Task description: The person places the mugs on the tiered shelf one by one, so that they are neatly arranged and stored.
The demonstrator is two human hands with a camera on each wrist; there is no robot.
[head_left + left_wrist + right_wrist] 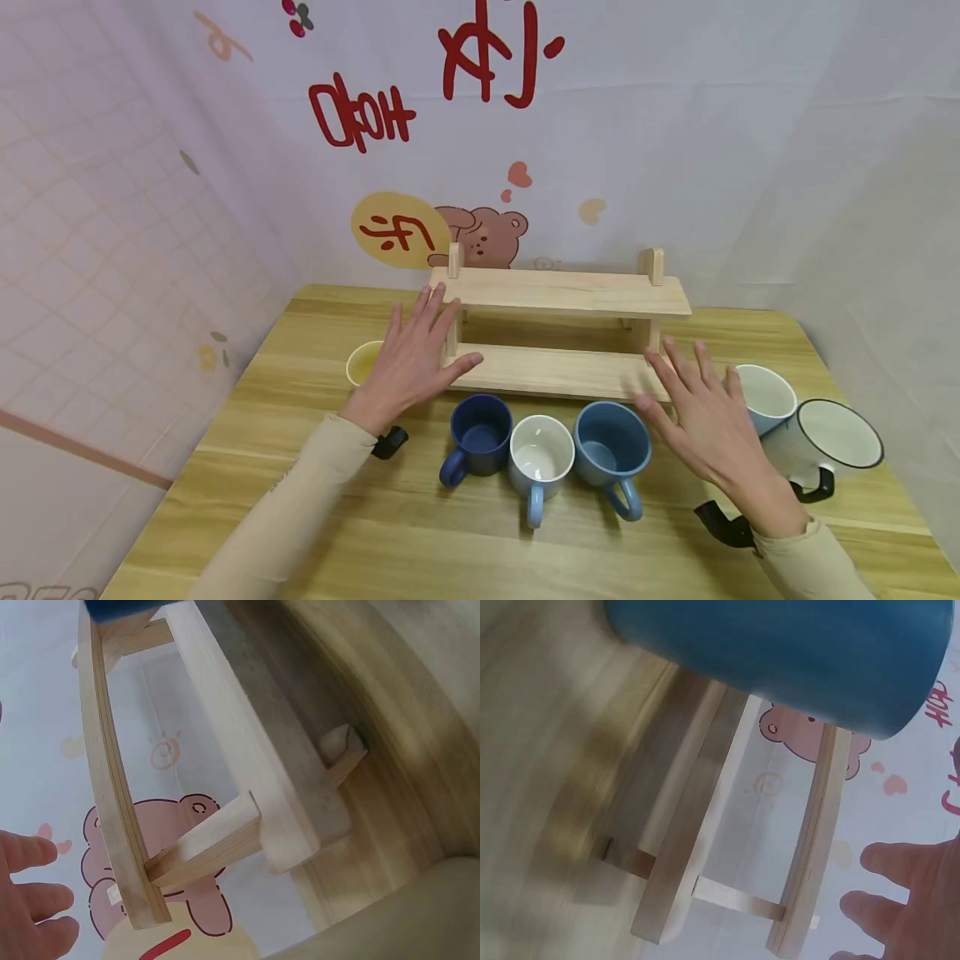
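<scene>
Your beige left sleeve (277, 500) and right sleeve (813, 562) lie nearest the head camera, angled inward over the worktop (465, 554). Beyond them both hands are unoccupied, fingers apart and roughly straight: your left hand (405, 367) is at the left end of the wooden rack (562, 300), your right hand (708, 425) at its right end. Whether any fingertip actually touches the wood is hard to tell from these angles. You have the rack's long axis running left to right, spanning the space between your hands towards the back of the worktop, its two boards one above the other. Just in front of it, on your side, three mugs stand upright in a row along that same axis. The dark blue mug (482, 437) is nearer your left hand, the blue mug (612, 446) nearer your right, and the white mug (542, 458) sits between them; all three handles face your side. Outside your right wrist stands a black-rimmed mug (832, 437).
</scene>
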